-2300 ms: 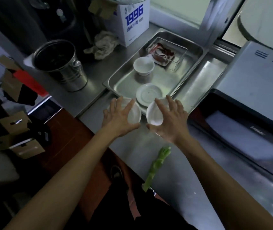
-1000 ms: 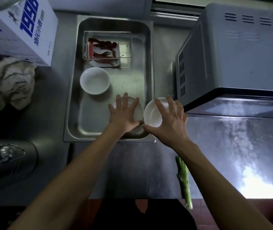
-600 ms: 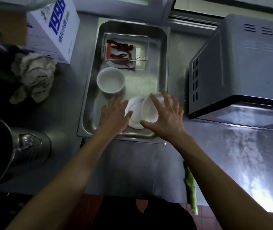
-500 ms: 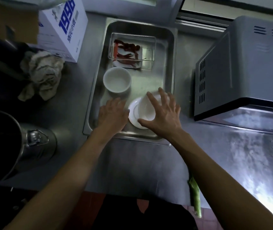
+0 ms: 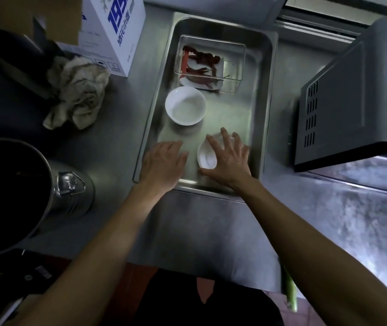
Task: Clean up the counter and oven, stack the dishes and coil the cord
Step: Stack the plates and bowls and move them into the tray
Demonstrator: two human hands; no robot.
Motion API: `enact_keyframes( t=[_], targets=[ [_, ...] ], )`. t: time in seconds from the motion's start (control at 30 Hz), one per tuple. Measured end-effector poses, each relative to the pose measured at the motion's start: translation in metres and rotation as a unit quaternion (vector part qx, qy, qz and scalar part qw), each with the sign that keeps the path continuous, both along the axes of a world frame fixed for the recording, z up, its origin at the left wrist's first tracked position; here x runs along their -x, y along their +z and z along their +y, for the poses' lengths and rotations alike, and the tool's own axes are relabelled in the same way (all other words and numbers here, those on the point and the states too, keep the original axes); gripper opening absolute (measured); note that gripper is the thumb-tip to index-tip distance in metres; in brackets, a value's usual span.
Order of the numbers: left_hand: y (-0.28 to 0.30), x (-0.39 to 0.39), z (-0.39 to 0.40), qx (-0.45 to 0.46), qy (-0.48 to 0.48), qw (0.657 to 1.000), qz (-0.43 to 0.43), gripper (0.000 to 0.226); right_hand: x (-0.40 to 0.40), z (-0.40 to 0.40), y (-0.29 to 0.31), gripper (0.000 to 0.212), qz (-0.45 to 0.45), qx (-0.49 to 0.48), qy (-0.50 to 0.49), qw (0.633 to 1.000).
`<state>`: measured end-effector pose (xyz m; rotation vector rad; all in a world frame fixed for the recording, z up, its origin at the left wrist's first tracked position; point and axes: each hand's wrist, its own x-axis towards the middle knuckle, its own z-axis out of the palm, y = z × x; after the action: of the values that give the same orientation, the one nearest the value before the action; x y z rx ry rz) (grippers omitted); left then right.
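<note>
nearest you, a green vegetable stalk hangs at the counter's front edge beside your right forearm, its long axis running toward you; leave it until the dishes are done. next out is the near rim of the steel tray, and both your wrists cross it.

your right hand is spread over a small white dish at the tray's near right, fingers splayed and curved over its top with the thumb under its near edge. the dish looks tilted, its open face turned left toward your other hand. whether another plate lies under it you cannot tell, since the hand covers that spot. your left hand lies just left of it, fingers straight and loose, holding nothing, palm down on or just above the tray floor.

the move turns on this: the white bowl sits beyond your left fingertips, upright, apart from both hands, and the left hand is the nearer one. my guess is that you stack next, so bring bowl and dish together in the bare tray floor between them.

farther back a clear container with red scraps is just behind the bowl, so lift, don't push. the oven walls the right; a crumpled rag, a white box and a metal pot stand left.
</note>
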<state>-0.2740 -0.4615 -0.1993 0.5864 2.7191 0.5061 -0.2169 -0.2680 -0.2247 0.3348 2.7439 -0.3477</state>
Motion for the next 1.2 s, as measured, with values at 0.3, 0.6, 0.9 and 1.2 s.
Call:
enact_keyframes(
  t=[0.3,0.6,0.9,1.2],
  targets=[
    [-0.002,-0.005,-0.003,-0.016,0.013,0.999,-0.031,0.054,0.002,0.007,-0.016,0.103,-0.02,0.052,-0.003,0.998],
    [0.006,-0.012,0.001,0.032,-0.019,0.999,-0.023,0.054,0.0,0.007,-0.01,0.093,-0.01,0.02,0.016,1.0],
    [0.034,-0.042,0.051,0.05,-0.119,0.991,0.031,0.052,-0.076,0.032,0.042,0.062,0.136,0.094,-0.048,0.985],
    [0.065,-0.133,0.147,0.04,-0.252,0.964,0.081,0.048,-0.216,0.102,0.071,0.062,0.193,0.091,-0.169,0.962]
  ],
)
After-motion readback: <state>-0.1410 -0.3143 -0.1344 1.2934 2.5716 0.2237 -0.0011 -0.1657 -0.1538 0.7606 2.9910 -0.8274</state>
